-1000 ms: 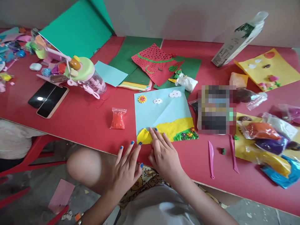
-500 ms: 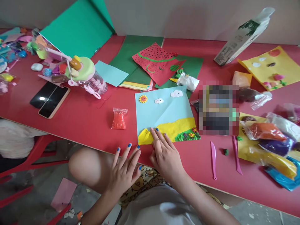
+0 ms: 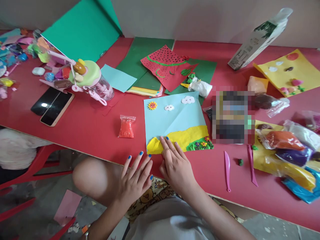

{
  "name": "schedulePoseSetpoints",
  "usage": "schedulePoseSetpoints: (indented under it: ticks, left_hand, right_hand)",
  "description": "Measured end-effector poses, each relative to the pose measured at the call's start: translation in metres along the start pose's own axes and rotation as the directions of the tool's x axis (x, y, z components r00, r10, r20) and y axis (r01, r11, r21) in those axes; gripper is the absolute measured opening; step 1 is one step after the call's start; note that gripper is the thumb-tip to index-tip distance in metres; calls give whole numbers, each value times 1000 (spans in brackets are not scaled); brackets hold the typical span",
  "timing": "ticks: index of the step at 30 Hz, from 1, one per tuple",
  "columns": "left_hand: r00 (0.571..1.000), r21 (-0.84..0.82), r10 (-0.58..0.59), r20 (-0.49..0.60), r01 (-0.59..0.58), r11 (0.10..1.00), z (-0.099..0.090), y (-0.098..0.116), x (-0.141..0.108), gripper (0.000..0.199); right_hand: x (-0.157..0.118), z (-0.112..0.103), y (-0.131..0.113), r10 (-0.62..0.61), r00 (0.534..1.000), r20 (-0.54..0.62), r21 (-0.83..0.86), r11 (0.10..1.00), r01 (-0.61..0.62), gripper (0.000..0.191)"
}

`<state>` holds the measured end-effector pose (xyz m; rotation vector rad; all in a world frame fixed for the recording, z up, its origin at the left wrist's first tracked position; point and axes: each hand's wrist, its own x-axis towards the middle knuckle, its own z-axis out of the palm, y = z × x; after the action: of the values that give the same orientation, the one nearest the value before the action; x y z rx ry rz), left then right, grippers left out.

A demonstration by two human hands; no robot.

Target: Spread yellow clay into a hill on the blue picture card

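Pressing yellow clay onto light-blue paper, half-curled right hand seemingly next needs even pressure; spread left hand below; both empty.

My blue paper is lying creased in front of me.
Yellow clay is stretching along its lower part, beneath an orange sun and two white clouds.
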<state>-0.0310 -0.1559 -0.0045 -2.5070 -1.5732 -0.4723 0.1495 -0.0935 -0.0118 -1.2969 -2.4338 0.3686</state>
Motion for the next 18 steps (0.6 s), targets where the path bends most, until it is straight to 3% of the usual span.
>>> schedulePoseSetpoints:
  ticks: [8, 18]
  left_hand:
    - [997, 19, -72, 16, 72, 997, 2, -3, -1, 46]
    - [998, 9, -57, 21, 57, 998, 4, 1, -4, 36]
  right_hand:
    - [-1, 3, 1, 6, 1000, -8, 8, 1000, -6, 55]
    - [-1, 2, 0, -1, 1000, 1, -3, 1000, 1, 55]
